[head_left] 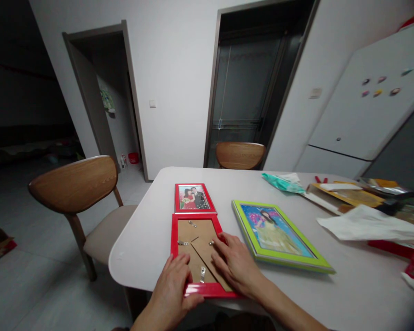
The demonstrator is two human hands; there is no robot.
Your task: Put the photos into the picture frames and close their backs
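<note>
A red picture frame point(197, 250) lies face down on the white table point(152, 220), its brown backing board and metal clips up. My left hand point(172, 287) grips its near left corner, thumb over the red edge. My right hand point(235, 265) lies on the backing board with fingers bent, fingertips by a clip near the right edge. Just beyond lies a smaller red frame point(193, 198) face up with a photo of two people. To the right lies a green frame point(279, 235) with a picture of a figure in a dress.
Papers, a white sheet point(369, 224), a green bag point(283, 183) and packaging crowd the table's right side. A wooden chair point(77, 193) stands at the left, another chair point(240, 155) at the far side. A white fridge point(365, 110) stands at the right, with open doorways behind.
</note>
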